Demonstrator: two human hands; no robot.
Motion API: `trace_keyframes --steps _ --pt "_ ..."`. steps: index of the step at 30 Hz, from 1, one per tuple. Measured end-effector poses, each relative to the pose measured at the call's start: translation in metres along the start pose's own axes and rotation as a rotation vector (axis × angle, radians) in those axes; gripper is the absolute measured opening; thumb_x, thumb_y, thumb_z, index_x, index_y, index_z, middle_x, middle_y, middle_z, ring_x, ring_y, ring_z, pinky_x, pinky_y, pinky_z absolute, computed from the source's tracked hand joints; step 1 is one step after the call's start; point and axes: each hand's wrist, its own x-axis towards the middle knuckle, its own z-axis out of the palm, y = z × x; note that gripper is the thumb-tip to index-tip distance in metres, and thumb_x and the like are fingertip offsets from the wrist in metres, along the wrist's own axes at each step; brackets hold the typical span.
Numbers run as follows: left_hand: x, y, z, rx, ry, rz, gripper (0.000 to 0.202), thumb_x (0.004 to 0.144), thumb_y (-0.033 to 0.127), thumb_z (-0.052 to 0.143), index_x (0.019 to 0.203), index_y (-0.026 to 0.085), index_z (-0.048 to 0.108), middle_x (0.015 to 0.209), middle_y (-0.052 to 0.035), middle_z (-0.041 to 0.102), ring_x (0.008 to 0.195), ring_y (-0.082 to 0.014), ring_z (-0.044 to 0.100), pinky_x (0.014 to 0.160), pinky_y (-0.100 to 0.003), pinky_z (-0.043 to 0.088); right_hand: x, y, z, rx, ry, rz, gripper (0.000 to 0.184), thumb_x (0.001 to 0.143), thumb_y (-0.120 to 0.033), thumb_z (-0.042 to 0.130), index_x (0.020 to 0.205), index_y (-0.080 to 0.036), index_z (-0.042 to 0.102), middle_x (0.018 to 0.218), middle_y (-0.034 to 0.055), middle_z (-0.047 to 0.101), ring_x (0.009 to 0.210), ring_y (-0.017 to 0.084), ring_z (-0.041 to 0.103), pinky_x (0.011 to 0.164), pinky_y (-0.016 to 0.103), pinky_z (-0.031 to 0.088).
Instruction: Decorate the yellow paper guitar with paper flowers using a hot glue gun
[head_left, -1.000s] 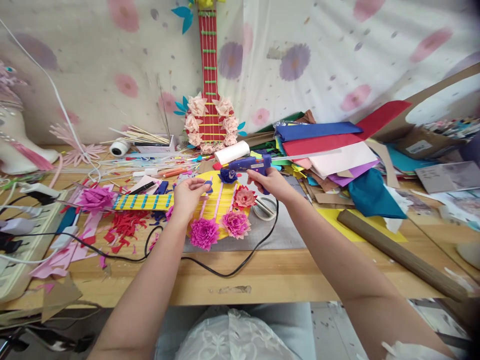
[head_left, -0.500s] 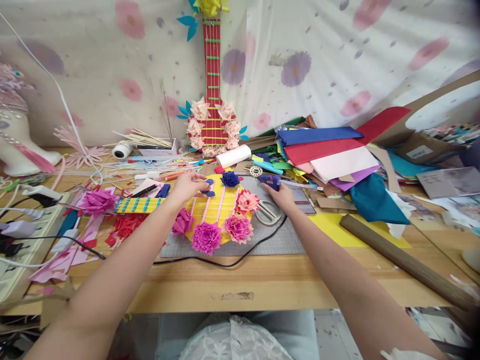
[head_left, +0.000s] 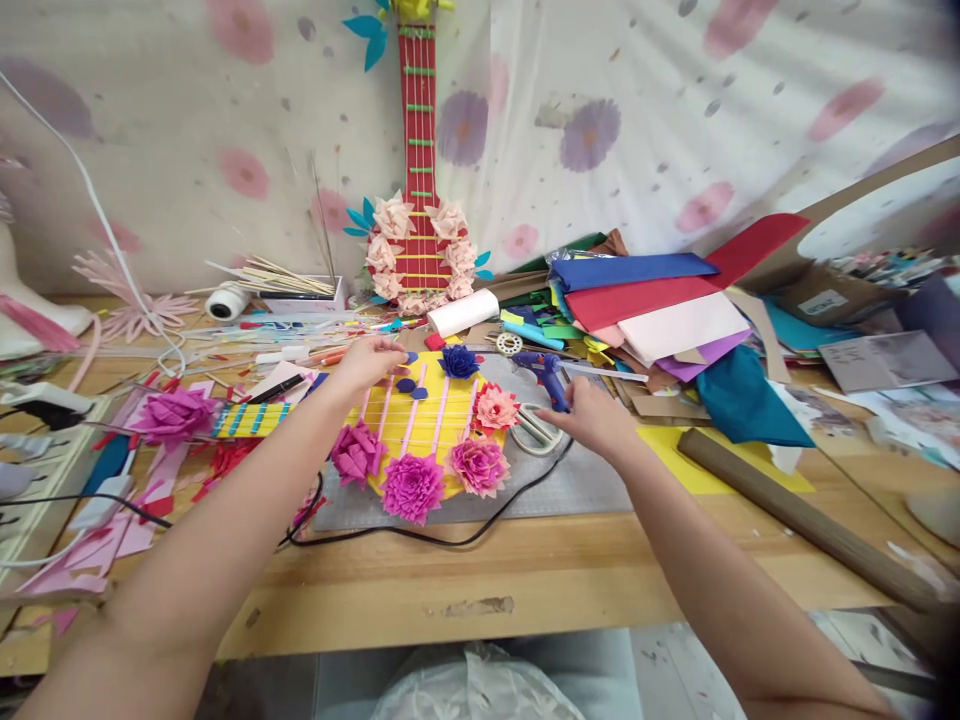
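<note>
A yellow paper guitar (head_left: 394, 420) lies on the grey cutting mat, with string lines and pink strips across its body. Magenta and pink paper flowers (head_left: 412, 488) edge it, and a dark blue paper flower (head_left: 460, 362) sits at its top. Small dark blue round pieces (head_left: 418, 393) are on the yellow face. My left hand (head_left: 375, 365) hovers at the body's upper left edge, fingers stretched out beside these pieces. In my right hand (head_left: 594, 412) is the lower handle of a blue glue gun (head_left: 546, 375), its nozzle pointing left. Scissors (head_left: 534, 435) lie just below the gun.
A red paper guitar (head_left: 420, 240) stands against the curtain. Folded coloured paper (head_left: 652, 290) is piled at the back right, and a brown roll (head_left: 795, 510) lies at the right. A black cord (head_left: 450, 542) crosses the front. A power strip (head_left: 45, 500) is at the left.
My left hand has drawn back to the left, uncovering more of the blue pieces. My right hand has moved right and down along the glue gun, whose handle shows more.
</note>
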Motion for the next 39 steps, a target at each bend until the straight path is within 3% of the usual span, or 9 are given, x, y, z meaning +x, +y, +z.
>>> trace_keyframes --steps 3,6,9,12,17,24,28,39 --pt "0.004 0.003 0.003 0.021 0.014 0.022 0.013 0.062 0.011 0.069 0.066 0.016 0.057 0.069 -0.0018 0.067 0.052 -0.0124 0.063 0.043 -0.019 0.030 -0.002 -0.037 -0.008 0.262 0.045 -0.233 0.046 0.069 -0.056 0.062 0.096 -0.021 0.048 0.094 0.0076 0.060 0.085 0.023 0.058 0.073 0.035 0.044" --pt "0.006 0.005 0.005 0.050 0.035 0.054 0.013 0.063 0.010 0.067 0.068 0.016 0.057 0.066 -0.0015 0.066 0.052 -0.0126 0.062 0.043 -0.019 0.030 0.011 -0.085 -0.004 0.419 0.140 -0.423 0.055 0.069 -0.048 0.065 0.111 -0.019 0.045 0.111 0.0115 0.055 0.098 0.024 0.055 0.082 0.037 0.044" --pt "0.007 0.005 0.002 0.069 0.047 0.082 0.015 0.062 0.009 0.068 0.068 0.017 0.057 0.060 -0.0008 0.063 0.051 -0.0136 0.061 0.043 -0.020 0.029 0.027 -0.125 0.005 0.356 0.144 -0.486 0.058 0.068 -0.040 0.067 0.116 -0.016 0.044 0.116 0.0155 0.052 0.109 0.028 0.050 0.092 0.041 0.041" --pt "0.011 0.002 -0.002 0.103 0.053 0.110 0.014 0.064 0.010 0.066 0.069 0.018 0.056 0.059 -0.0008 0.062 0.051 -0.0137 0.060 0.042 -0.020 0.028 0.037 -0.145 0.016 0.293 0.124 -0.478 0.060 0.066 -0.031 0.066 0.119 -0.016 0.043 0.118 0.0172 0.050 0.114 0.032 0.046 0.094 0.045 0.039" --pt "0.019 -0.005 -0.001 0.149 0.025 0.174 0.012 0.064 0.011 0.064 0.071 0.017 0.057 0.062 -0.0018 0.064 0.048 -0.0126 0.057 0.044 -0.021 0.032 0.047 -0.142 0.027 0.414 0.095 -0.407 0.059 0.066 -0.018 0.058 0.122 -0.016 0.038 0.118 0.0152 0.049 0.112 0.026 0.049 0.094 0.040 0.040" --pt "0.028 -0.024 0.018 0.246 -0.031 0.211 0.024 0.060 0.009 0.066 0.078 0.018 0.053 0.057 -0.0004 0.061 0.049 -0.0152 0.058 0.047 -0.024 0.041 0.060 -0.132 0.029 0.683 -0.081 -0.240 0.057 0.063 -0.026 0.064 0.114 -0.015 0.041 0.105 0.0097 0.055 0.095 0.020 0.057 0.087 0.036 0.044" --pt "0.032 -0.032 0.028 0.349 -0.028 0.183 0.036 0.058 0.014 0.070 0.089 0.020 0.053 0.068 -0.0021 0.065 0.055 -0.0160 0.061 0.051 -0.026 0.046 0.062 -0.132 0.033 0.790 -0.119 -0.177 0.051 0.061 -0.025 0.064 0.107 -0.018 0.043 0.099 0.0053 0.057 0.088 0.018 0.057 0.082 0.036 0.045" --pt "0.018 -0.020 0.039 0.653 0.059 0.188 0.036 0.066 0.024 0.064 0.100 0.022 0.052 0.086 -0.0043 0.066 0.078 -0.0207 0.065 0.064 -0.030 0.047 0.062 -0.131 0.031 0.864 -0.129 -0.166 0.044 0.059 -0.024 0.062 0.099 -0.021 0.044 0.093 0.0022 0.058 0.087 0.017 0.057 0.080 0.034 0.045"
